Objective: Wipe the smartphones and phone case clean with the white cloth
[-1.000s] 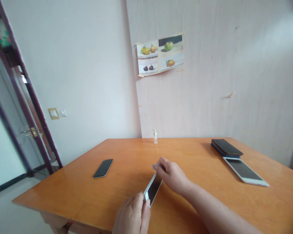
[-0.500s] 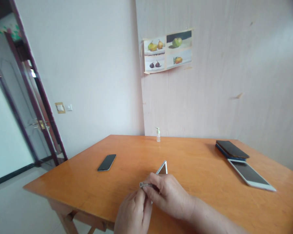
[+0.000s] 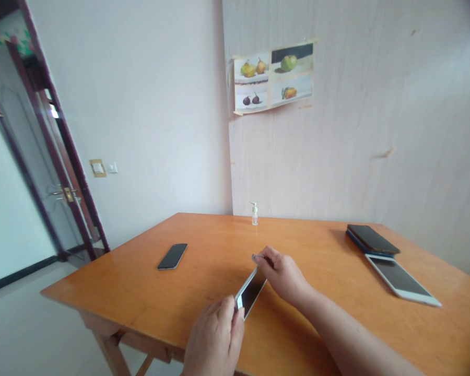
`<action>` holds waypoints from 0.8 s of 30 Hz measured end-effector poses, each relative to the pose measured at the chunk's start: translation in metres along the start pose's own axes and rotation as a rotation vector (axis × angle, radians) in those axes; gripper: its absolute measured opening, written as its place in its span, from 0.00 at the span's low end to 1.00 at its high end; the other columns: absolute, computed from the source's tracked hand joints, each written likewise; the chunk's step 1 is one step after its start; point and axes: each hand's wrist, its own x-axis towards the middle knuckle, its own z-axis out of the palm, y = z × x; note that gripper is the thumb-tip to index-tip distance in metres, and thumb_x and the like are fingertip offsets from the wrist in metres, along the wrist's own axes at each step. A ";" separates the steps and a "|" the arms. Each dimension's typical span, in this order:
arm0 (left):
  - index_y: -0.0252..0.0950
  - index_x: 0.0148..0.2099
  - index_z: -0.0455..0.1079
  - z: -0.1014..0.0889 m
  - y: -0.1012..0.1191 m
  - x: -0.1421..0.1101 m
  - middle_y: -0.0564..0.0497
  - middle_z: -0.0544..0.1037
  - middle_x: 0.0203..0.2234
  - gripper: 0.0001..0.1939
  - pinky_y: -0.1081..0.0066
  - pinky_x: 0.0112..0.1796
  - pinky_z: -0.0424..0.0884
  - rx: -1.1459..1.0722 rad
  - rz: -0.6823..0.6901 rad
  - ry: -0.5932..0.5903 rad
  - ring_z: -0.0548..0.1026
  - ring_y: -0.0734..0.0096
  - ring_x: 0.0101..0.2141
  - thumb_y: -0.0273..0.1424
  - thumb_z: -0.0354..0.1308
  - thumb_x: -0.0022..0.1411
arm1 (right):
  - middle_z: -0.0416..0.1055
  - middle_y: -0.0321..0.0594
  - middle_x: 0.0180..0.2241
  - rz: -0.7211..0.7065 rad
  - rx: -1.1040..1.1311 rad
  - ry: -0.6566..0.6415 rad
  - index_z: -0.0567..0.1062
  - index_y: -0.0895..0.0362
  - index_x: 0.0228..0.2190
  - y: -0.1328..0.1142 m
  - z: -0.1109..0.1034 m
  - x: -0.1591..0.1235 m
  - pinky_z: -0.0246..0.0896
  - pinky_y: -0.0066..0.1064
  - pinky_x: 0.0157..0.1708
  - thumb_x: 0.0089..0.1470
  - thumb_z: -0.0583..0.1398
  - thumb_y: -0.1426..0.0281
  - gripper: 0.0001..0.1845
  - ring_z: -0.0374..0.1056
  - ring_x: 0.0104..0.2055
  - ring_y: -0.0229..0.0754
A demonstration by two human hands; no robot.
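"Pale walls [image 3: 160, 104], orange table [image 3: 313, 240]. Where's the phone [image 3: 254, 293]?"
"Lower centre of the frame, tilted: left hand [image 3: 215, 337] pinching its near end, right hand [image 3: 284, 274] pinching a grey scrap [image 3: 255, 258], perhaps cloth, at its far end."
"Which step?"
"Wiping, seemingly. Next calls for a steady left grip, light strokes."

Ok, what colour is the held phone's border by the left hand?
White border, clearest in the head view.

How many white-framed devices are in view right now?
2: one device tilted in the left hand, and one tablet lying on the table at right, by the dark stack, which could hide others.
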 end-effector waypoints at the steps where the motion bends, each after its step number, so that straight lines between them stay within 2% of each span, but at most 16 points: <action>1: 0.41 0.37 0.62 0.001 -0.001 0.000 0.51 0.75 0.24 0.08 0.70 0.26 0.63 -0.002 -0.002 -0.004 0.75 0.66 0.26 0.32 0.45 0.70 | 0.71 0.34 0.23 -0.049 0.048 -0.060 0.71 0.53 0.29 -0.007 0.001 -0.007 0.52 0.27 0.26 0.61 0.54 0.57 0.15 0.64 0.26 0.37; 4: 0.40 0.38 0.62 0.003 -0.002 0.000 0.50 0.76 0.26 0.07 0.69 0.27 0.64 -0.018 -0.005 -0.010 0.76 0.65 0.28 0.31 0.45 0.70 | 0.74 0.34 0.27 -0.185 0.173 -0.255 0.72 0.54 0.31 -0.030 0.005 -0.029 0.55 0.25 0.28 0.62 0.54 0.60 0.14 0.67 0.28 0.36; 7: 0.40 0.42 0.63 0.003 -0.002 0.000 0.49 0.78 0.29 0.06 0.69 0.30 0.66 -0.046 -0.003 -0.012 0.77 0.64 0.31 0.31 0.45 0.70 | 0.75 0.34 0.29 -0.236 0.230 -0.349 0.73 0.54 0.33 -0.041 0.007 -0.040 0.56 0.24 0.29 0.63 0.53 0.61 0.13 0.68 0.29 0.35; 10: 0.40 0.40 0.62 0.001 -0.001 0.000 0.50 0.77 0.28 0.07 0.69 0.28 0.64 -0.034 -0.026 -0.034 0.76 0.64 0.30 0.31 0.44 0.70 | 0.74 0.35 0.28 -0.168 0.223 -0.266 0.73 0.54 0.33 -0.032 0.010 -0.032 0.56 0.25 0.28 0.63 0.53 0.59 0.15 0.67 0.29 0.36; 15: 0.40 0.38 0.60 -0.001 0.000 0.000 0.51 0.75 0.26 0.08 0.70 0.27 0.62 -0.012 -0.032 -0.070 0.75 0.64 0.28 0.32 0.43 0.71 | 0.68 0.33 0.22 0.030 0.045 0.021 0.70 0.53 0.28 0.006 0.007 0.003 0.54 0.27 0.28 0.61 0.53 0.55 0.18 0.63 0.25 0.37; 18: 0.41 0.38 0.60 -0.001 0.000 -0.001 0.51 0.74 0.26 0.08 0.70 0.28 0.62 -0.005 -0.025 -0.070 0.75 0.64 0.28 0.32 0.43 0.71 | 0.67 0.33 0.20 0.094 0.044 0.094 0.70 0.54 0.27 0.019 0.004 0.014 0.54 0.27 0.27 0.60 0.54 0.55 0.18 0.62 0.25 0.37; 21: 0.41 0.37 0.60 0.000 -0.001 -0.001 0.51 0.74 0.25 0.08 0.70 0.27 0.61 -0.003 -0.020 -0.055 0.75 0.64 0.28 0.32 0.43 0.71 | 0.67 0.33 0.22 0.044 0.161 0.015 0.71 0.55 0.28 0.012 0.005 0.007 0.55 0.27 0.28 0.60 0.55 0.55 0.17 0.62 0.25 0.36; 24: 0.40 0.37 0.60 0.000 -0.002 0.000 0.51 0.75 0.25 0.07 0.70 0.27 0.61 -0.011 -0.013 -0.041 0.75 0.64 0.28 0.31 0.44 0.70 | 0.71 0.35 0.25 -0.062 0.331 -0.185 0.73 0.55 0.31 -0.008 0.008 -0.011 0.58 0.26 0.28 0.60 0.56 0.56 0.16 0.64 0.28 0.36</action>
